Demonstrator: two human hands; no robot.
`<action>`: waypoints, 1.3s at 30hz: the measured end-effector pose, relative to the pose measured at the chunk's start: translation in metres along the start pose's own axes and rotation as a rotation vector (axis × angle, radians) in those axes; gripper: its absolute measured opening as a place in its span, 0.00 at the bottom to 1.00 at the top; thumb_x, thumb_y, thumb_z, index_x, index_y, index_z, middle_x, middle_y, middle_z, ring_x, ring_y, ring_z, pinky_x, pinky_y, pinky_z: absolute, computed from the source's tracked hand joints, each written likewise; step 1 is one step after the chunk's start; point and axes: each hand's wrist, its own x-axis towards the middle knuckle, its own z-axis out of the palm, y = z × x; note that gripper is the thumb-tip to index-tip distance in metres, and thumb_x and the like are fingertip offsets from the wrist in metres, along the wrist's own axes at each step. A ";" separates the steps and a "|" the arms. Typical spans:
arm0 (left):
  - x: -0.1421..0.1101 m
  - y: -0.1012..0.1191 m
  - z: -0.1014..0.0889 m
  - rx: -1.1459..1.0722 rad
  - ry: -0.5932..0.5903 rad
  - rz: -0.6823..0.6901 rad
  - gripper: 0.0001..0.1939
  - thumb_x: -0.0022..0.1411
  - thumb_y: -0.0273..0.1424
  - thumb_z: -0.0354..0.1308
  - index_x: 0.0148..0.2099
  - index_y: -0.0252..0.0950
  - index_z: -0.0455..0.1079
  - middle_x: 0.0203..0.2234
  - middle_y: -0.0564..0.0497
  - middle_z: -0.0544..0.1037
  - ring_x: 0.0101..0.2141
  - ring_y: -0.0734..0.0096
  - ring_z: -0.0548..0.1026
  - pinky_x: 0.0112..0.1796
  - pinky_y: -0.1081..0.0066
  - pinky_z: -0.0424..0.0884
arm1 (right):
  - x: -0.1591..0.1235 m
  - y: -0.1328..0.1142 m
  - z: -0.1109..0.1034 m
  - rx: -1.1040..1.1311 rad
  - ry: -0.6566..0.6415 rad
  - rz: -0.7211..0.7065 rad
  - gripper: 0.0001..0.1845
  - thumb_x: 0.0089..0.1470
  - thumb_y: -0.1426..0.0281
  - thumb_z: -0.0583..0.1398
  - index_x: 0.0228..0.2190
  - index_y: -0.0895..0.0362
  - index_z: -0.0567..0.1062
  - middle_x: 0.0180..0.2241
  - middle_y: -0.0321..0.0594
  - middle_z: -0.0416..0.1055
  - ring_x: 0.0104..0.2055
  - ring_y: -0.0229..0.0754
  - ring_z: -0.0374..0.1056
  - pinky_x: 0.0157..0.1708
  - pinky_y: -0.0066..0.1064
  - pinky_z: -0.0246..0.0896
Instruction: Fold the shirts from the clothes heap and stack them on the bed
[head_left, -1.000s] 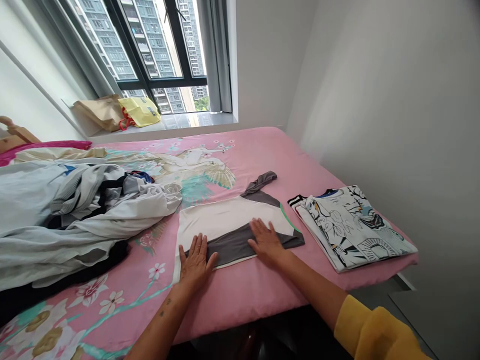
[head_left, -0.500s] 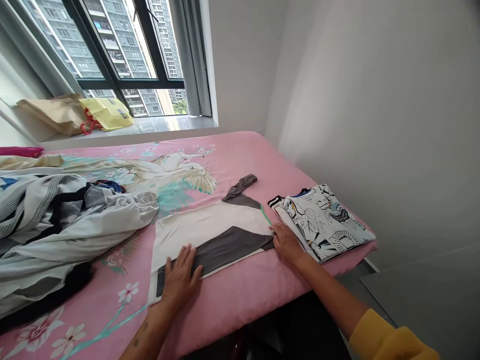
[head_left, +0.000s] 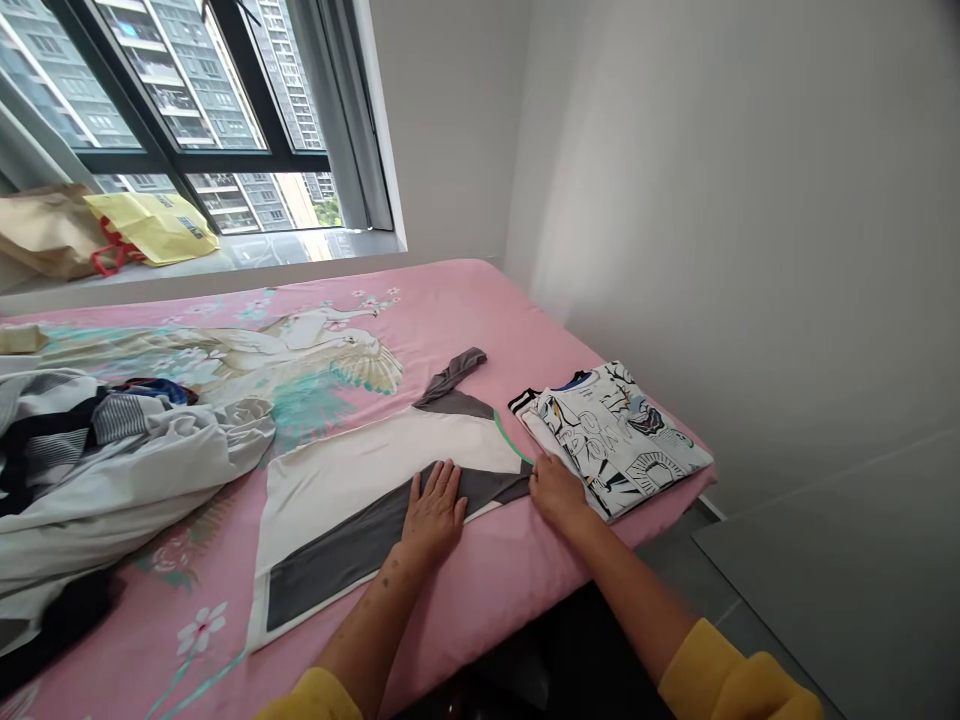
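Note:
A white and dark grey shirt [head_left: 360, 465] with a green-edged neckline lies spread on the pink bed, its near side folded over so a grey sleeve runs along the front edge. My left hand [head_left: 435, 508] rests flat on that grey sleeve, fingers spread. At the shirt's collar end, my right hand [head_left: 556, 492] has its fingers closed on the shirt's shoulder edge. The far grey sleeve [head_left: 452, 376] sticks out away from me, bunched. Just right of my right hand is a stack of folded printed shirts [head_left: 626, 435].
A heap of loose clothes [head_left: 150, 470] covers the bed's left side. The pink bedsheet [head_left: 480, 300] ends at a wall [head_left: 712, 230] on the right. On the windowsill lie a brown paper bag [head_left: 49, 235] and a yellow bag [head_left: 161, 228].
My left hand has slid along the folded grey sleeve from the hem toward the collar. My right hand stays at the shoulder edge. The view has turned slightly right.

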 end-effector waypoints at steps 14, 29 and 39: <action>-0.049 -0.053 -0.028 0.052 -0.062 -0.083 0.37 0.62 0.51 0.40 0.67 0.39 0.45 0.65 0.48 0.47 0.64 0.56 0.47 0.59 0.46 0.26 | -0.010 -0.009 0.021 0.084 -0.119 -0.332 0.34 0.59 0.54 0.45 0.58 0.64 0.59 0.62 0.50 0.52 0.64 0.51 0.45 0.62 0.47 0.36; -0.081 -0.097 -0.005 0.206 0.250 0.099 0.36 0.60 0.46 0.48 0.67 0.44 0.43 0.62 0.49 0.58 0.60 0.58 0.57 0.61 0.56 0.36 | 0.249 -0.076 0.014 -0.017 0.182 -0.329 0.27 0.52 0.77 0.50 0.54 0.55 0.64 0.59 0.47 0.54 0.58 0.48 0.52 0.51 0.38 0.54; -0.085 -0.098 -0.010 0.163 0.169 0.096 0.38 0.61 0.50 0.44 0.68 0.39 0.42 0.62 0.47 0.57 0.60 0.56 0.57 0.61 0.53 0.40 | 0.275 -0.107 0.014 -0.074 0.150 -0.435 0.15 0.53 0.71 0.50 0.38 0.61 0.74 0.49 0.53 0.66 0.56 0.51 0.55 0.51 0.39 0.51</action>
